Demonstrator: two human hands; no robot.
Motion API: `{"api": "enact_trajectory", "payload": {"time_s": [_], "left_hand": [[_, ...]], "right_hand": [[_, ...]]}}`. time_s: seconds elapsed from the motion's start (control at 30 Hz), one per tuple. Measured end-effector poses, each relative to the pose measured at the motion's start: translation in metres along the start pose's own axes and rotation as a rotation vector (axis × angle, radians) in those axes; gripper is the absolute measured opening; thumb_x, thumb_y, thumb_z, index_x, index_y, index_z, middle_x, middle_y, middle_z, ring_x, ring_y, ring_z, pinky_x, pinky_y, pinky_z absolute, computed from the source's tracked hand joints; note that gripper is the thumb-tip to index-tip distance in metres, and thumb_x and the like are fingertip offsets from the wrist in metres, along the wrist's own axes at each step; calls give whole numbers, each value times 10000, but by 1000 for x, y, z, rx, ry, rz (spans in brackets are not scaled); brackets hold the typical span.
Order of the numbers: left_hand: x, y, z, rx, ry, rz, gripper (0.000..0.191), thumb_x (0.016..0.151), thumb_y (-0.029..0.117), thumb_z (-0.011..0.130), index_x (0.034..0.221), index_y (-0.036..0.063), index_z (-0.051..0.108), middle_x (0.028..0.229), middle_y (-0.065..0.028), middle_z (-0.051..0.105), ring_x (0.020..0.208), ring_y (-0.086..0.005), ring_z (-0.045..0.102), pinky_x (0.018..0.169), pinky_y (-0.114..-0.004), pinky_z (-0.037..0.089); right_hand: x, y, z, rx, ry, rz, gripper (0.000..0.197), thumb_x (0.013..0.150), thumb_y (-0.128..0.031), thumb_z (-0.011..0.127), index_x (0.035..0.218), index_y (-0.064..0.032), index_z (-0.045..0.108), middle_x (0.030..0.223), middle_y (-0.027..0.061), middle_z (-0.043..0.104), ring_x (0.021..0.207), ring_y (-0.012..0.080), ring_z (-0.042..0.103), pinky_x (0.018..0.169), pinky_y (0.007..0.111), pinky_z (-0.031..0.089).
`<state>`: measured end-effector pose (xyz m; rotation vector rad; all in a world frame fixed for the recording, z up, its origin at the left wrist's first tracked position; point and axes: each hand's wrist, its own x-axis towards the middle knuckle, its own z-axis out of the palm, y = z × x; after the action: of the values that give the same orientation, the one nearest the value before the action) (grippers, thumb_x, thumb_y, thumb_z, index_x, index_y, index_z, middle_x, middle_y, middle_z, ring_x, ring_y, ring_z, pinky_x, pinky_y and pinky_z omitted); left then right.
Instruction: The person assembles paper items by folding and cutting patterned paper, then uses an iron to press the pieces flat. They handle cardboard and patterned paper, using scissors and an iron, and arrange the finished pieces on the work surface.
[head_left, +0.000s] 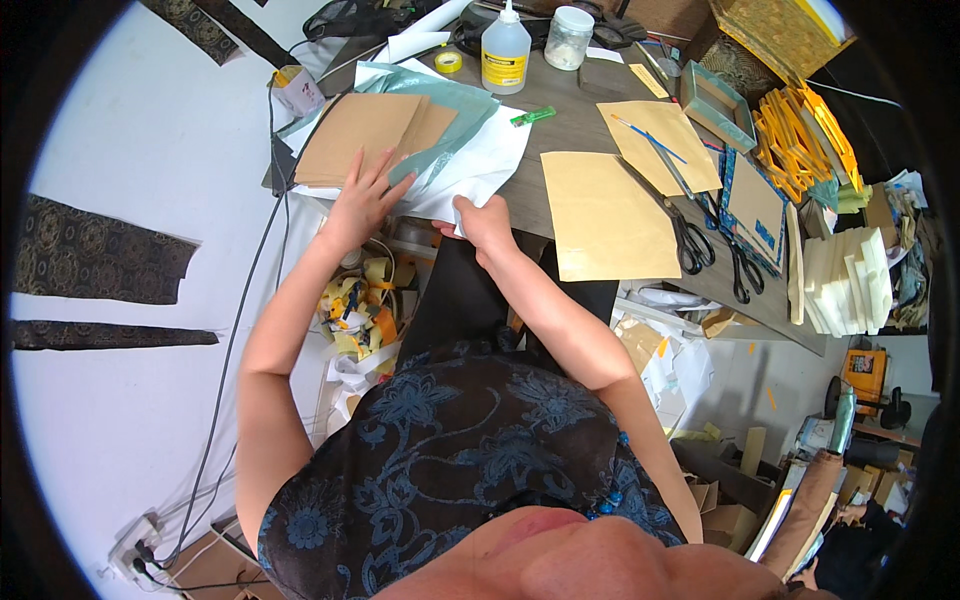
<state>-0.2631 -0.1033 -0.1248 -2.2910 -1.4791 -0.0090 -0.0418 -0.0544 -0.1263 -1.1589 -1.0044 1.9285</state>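
Note:
My left hand (364, 199) lies with fingers spread at the near edge of a stack of brown boards (367, 135). Its fingertips reach the boards and the teal sheet (450, 142) beside them. A white sheet (480, 165) lies under the teal one and sticks out to the right. My right hand (486, 225) pinches the near corner of this white sheet at the table edge, thumb on top. Part of the right fingers is hidden below the paper. A green-handled cutter (534, 115) rests just beyond the sheet's right side.
On the table (570, 112) are a clear bottle (506, 52), a white-lidded jar (568, 37), yellow tape (448, 62), tan paper (607, 217), black scissors (694, 244) and a patterned panel (757, 206). A black cable (255, 277) runs along the left. Scraps (360, 307) lie below.

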Motion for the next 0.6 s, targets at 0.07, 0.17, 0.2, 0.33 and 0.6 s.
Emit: {"api": "enact_trajectory", "payload": {"time_s": [0.07, 0.17, 0.2, 0.33, 0.6], "left_hand": [[-1, -7, -1, 18, -95, 25, 697, 763, 91, 656, 1431, 145, 467, 1345, -107, 535, 1445, -327, 312, 1196, -561, 190], [0, -16, 2, 20, -34, 32, 686, 777, 81, 639, 1436, 142, 459, 1230, -100, 583, 1443, -330, 314, 1198, -525, 220], [-1, -17, 4, 10, -9, 20, 681, 779, 75, 635, 1434, 141, 460, 1190, -98, 595, 1442, -332, 316, 1198, -512, 231], [-2, -15, 11, -2, 13, 26, 682, 766, 37, 617, 1425, 134, 467, 1162, -99, 598, 1436, -333, 326, 1194, -489, 262], [2, 26, -18, -159, 123, -113, 688, 719, -59, 606, 1381, 104, 512, 1226, -127, 587, 1396, -348, 374, 1151, -491, 317]], "right_hand": [[-3, -2, -1, 4, -13, -52, 274, 930, -74, 554, 1141, 99, 578, 989, 193, 691, 774, 263, 723, 628, 330, 584], [-11, -13, -10, 8, -18, -157, 259, 914, -40, 528, 1100, 131, 589, 947, 201, 695, 735, 267, 718, 602, 332, 587], [-15, -20, -18, 1, -7, -192, 258, 910, -29, 517, 1087, 143, 591, 934, 204, 695, 718, 270, 716, 592, 334, 589], [-61, -50, -84, -60, -10, -187, 245, 886, -55, 588, 1049, 126, 619, 876, 182, 702, 696, 232, 704, 553, 304, 566], [-116, -48, -214, -297, 322, -149, 287, 901, -142, 696, 1117, 39, 640, 947, 98, 712, 690, 156, 676, 544, 257, 578]]}}
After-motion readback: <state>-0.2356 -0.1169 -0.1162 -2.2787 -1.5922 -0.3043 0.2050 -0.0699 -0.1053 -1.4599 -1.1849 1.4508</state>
